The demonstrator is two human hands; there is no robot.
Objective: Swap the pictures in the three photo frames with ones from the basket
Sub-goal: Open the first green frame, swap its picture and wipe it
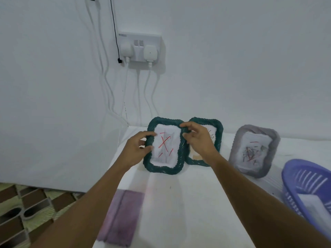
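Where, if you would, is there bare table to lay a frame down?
Free: the tabletop between the purple cloth and the blue basket. Crowded: the back row, with the held green frame, the second green frame and the grey frame.

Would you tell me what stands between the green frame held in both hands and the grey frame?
In the head view, a second green frame stands between the held green frame and the grey frame, partly behind the right hand.

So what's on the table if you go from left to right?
Purple cloth → teal frame with the red cross → second teal frame → grey frame → purple basket.
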